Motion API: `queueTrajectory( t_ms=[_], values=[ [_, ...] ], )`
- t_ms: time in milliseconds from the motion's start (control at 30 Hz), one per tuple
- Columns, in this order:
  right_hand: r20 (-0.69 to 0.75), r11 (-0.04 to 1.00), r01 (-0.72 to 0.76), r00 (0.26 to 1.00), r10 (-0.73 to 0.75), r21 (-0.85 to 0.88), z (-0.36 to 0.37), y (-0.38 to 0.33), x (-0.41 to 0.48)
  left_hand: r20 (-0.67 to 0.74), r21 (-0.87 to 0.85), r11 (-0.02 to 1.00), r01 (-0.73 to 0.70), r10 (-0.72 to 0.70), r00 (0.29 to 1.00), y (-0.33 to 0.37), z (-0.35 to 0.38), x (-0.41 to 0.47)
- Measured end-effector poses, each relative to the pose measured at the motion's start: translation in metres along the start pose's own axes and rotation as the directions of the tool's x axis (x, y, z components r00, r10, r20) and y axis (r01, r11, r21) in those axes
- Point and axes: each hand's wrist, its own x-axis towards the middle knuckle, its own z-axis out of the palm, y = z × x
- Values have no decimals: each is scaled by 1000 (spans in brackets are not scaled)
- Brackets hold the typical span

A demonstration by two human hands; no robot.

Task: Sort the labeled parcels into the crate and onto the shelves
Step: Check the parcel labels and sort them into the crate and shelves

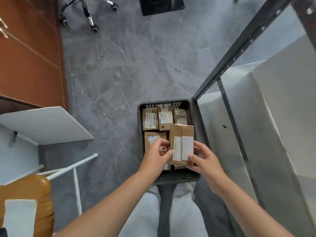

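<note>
Grey veined floor (pixel 119 65) all around. Bottom centre: knees in pale trousers, just behind a dark plastic crate (pixel 171 179) set on the floor. Over its near half, a flat cardboard parcel (pixel 182 144) with two white labels, gripped from both sides: left hand (pixel 156 156) pinching the left edge, thumb on the label; right hand (pixel 206 162) at the right edge and lower corner, fingers (pixel 200 147) curled against it. Deeper in the crate, other labelled parcels (pixel 158 118) lying flat, side by side. Lower left: brown taped package (pixel 34 194), then white desk (pixel 42 124). Right: dark metal shelf frame (pixel 239 53). Upper left: chair base (pixel 87 12).
</note>
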Motion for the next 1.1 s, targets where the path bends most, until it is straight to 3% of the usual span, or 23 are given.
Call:
queueTrajectory(
  t_ms=[433,767,933,1100],
  values=[
    [83,977,-190,977,198,-98,-2,171,229,-163,-86,981,172,-184,969,-194,102,164],
    [23,970,-178,983,184,-165,-5,211,296,-190,-79,969,233,-245,951,-237,129,229],
    [23,990,-135,991,136,-41,19,232,297,-230,-62,977,203,-212,950,-257,115,226],
    [8,992,-89,996,90,-93,27,243,296,-257,-32,981,190,-192,947,-259,122,212]
  ],
)
